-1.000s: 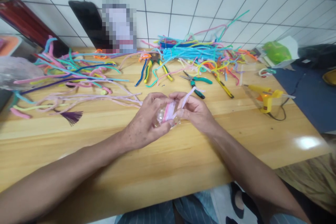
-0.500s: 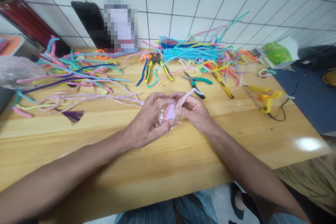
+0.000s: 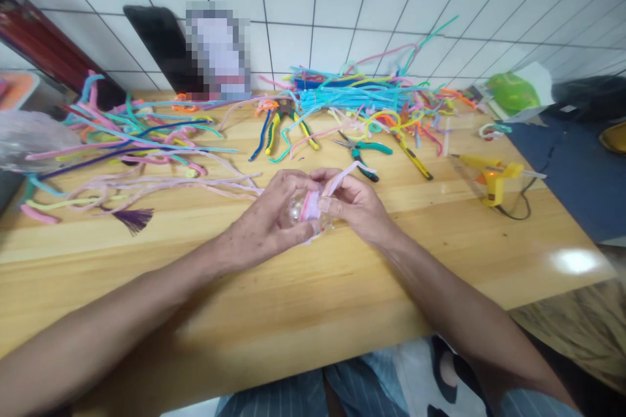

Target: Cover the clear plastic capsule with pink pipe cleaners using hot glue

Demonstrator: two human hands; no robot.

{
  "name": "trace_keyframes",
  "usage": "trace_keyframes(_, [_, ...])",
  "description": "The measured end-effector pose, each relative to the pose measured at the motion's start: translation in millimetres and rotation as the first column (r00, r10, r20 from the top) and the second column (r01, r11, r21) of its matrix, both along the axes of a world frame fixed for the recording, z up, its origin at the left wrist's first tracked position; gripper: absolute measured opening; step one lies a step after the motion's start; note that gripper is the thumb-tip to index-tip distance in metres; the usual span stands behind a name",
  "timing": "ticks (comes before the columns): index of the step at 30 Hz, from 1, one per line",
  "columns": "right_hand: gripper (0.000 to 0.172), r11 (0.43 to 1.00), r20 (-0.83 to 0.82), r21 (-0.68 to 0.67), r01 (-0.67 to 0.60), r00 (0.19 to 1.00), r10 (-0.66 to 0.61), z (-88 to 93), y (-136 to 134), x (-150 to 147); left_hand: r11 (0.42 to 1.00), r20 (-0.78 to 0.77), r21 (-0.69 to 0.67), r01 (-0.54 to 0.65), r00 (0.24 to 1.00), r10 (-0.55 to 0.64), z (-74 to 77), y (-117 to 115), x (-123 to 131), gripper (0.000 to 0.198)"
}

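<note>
My left hand [image 3: 267, 221] is closed around a small clear round object [image 3: 297, 212] wrapped with pink pipe cleaner [image 3: 310, 206]. My right hand [image 3: 357, 203] pinches the same pale pink pipe cleaner, whose free end [image 3: 342, 176] sticks up to the right. Both hands meet over the middle of the wooden table [image 3: 293, 300]. Loose pale pink pipe cleaners [image 3: 195, 182] lie just left of my left hand.
Piles of coloured pipe cleaners [image 3: 362, 101] lie along the back and left of the table. Yellow-handled pliers [image 3: 286, 127], green-handled pliers [image 3: 364, 153], a yellow utility knife [image 3: 415, 159] and a yellow glue gun [image 3: 491, 176] lie behind my hands. A purple tassel [image 3: 134, 218] lies at left.
The hands stay together on the wrapped object; my right fingers have shifted slightly along the pink pipe cleaner. The view moved a little.
</note>
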State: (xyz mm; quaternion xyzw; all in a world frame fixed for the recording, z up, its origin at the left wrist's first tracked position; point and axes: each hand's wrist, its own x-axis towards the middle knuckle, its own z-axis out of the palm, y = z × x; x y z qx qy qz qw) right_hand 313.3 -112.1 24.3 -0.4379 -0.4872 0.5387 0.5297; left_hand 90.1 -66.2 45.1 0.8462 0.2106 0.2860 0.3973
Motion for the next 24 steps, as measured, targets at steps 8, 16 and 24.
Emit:
trace_keyframes(8, [0.039,1.000,0.006,-0.001,0.002,1.000,-0.002,2.2,-0.8,-2.8,1.000,0.002,-0.014,-0.002,1.000,0.002,-1.0,0.4,0.8,0.038])
trace_keyframes(16, [0.033,0.999,0.009,0.017,0.028,1.000,-0.029,9.8,-4.3,-1.5,0.998,0.064,-0.015,-0.053,0.996,0.054,-4.9,-4.8,3.1,0.032])
trace_keyframes(24, [0.023,0.969,0.166,0.203,0.140,0.970,-0.175,19.7,-5.8,14.2,0.996,0.038,0.063,-0.068,0.997,0.066,-8.5,-3.9,0.9,0.036])
